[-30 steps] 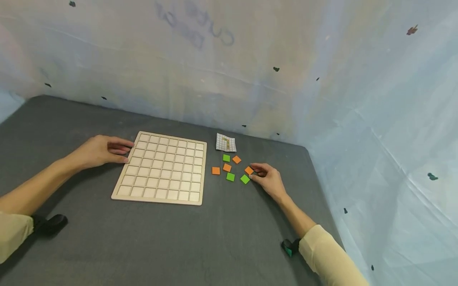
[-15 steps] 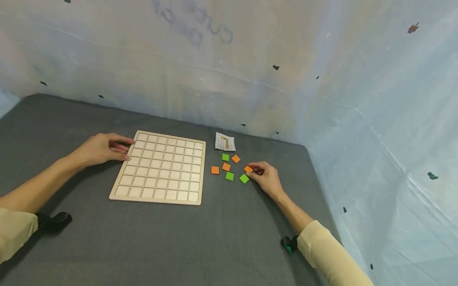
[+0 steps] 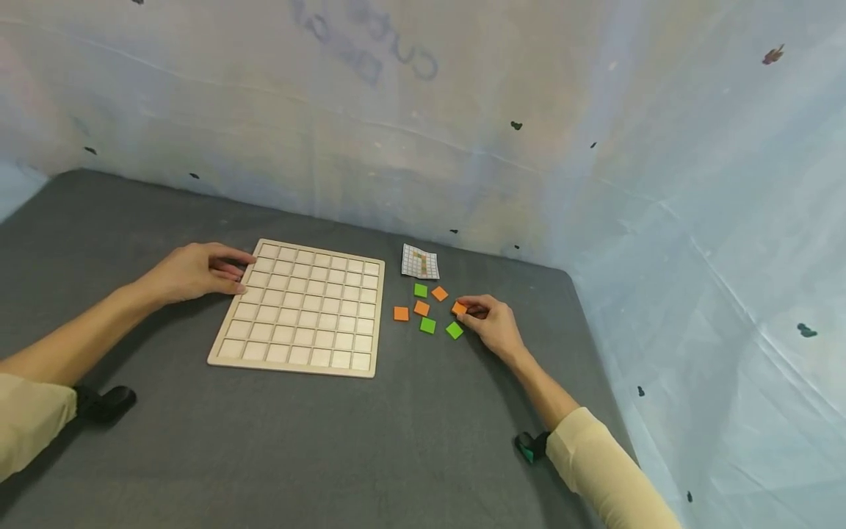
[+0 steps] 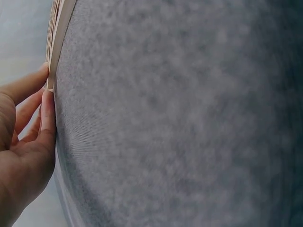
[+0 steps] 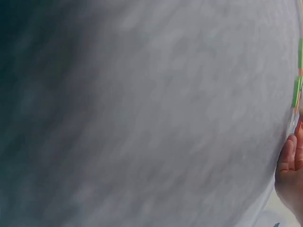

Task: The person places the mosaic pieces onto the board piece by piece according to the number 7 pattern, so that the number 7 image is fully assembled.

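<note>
A pale wooden board (image 3: 300, 305) with a grid of square recesses lies flat on the dark table. My left hand (image 3: 192, 273) rests at its left edge; in the left wrist view, extended fingertips and thumb touch the board's side (image 4: 57, 45). On the right, my right hand (image 3: 492, 325) pinches an orange square tile (image 3: 459, 308) between thumb and fingers. Loose beside it are green tiles (image 3: 427, 325) and other orange tiles (image 3: 401, 314), several in all. The right wrist view catches only part of the right hand (image 5: 291, 165) at its edge.
A small creased paper card (image 3: 419, 262) printed with a coloured grid pattern lies behind the tiles. Dark grey cloth covers the table (image 3: 304, 448). Pale sheeting (image 3: 330, 125) hangs behind it and along the right side.
My right thumb and fingers have closed around the orange tile, which has shifted slightly away from the green one beneath it. The left hand stays at the board's edge. The head view sways a little.
</note>
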The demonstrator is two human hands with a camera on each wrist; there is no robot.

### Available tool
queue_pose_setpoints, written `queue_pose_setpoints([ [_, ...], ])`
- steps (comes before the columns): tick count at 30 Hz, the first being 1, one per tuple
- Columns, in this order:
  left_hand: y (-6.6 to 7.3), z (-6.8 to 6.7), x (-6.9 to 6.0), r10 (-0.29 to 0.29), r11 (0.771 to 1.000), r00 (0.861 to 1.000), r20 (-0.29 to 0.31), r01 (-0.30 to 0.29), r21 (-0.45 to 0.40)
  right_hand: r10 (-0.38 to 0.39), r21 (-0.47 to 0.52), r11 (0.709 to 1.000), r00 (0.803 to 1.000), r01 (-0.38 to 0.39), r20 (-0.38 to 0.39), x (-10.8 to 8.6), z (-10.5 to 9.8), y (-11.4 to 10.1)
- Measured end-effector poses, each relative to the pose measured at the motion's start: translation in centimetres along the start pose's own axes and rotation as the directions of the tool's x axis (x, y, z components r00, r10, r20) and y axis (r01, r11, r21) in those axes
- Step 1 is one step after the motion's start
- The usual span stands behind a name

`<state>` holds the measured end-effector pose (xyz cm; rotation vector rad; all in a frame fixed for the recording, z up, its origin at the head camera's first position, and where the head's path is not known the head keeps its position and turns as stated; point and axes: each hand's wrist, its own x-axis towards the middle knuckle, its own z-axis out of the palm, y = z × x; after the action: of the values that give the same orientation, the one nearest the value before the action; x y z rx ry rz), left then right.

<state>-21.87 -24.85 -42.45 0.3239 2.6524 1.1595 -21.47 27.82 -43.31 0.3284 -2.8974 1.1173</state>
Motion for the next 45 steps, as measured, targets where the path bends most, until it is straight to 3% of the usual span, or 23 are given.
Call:
queue_pose_setpoints([
  [12, 0.2, 0.1, 0.0, 0.031, 1.0, 1.0, -0.004, -0.031, 0.002, -0.093, -0.023, 0.995, 0.996, 0.093, 0.01, 1.5, 0.6, -2.3],
  [22, -0.4, 0.1, 0.1, 0.053, 0.998, 0.999, -0.006, -0.053, 0.019, -0.162, 0.114, 0.981, 0.987, 0.16, 0.014, 3.6, 1.3, -6.1],
  [31, 0.1, 0.2, 0.0, 0.063, 0.998, 0.998, 0.017, -0.063, 0.007, -0.186, 0.151, 0.972, 0.982, 0.178, 0.039, 5.1, 2.2, -7.7],
  [45, -0.2, -0.3, -0.6, 0.087, 0.996, 0.996, 0.018, -0.088, 0.032, -0.288, 0.194, 0.944, 0.953, 0.266, 0.094, 7.0, 6.3, -11.0],
])
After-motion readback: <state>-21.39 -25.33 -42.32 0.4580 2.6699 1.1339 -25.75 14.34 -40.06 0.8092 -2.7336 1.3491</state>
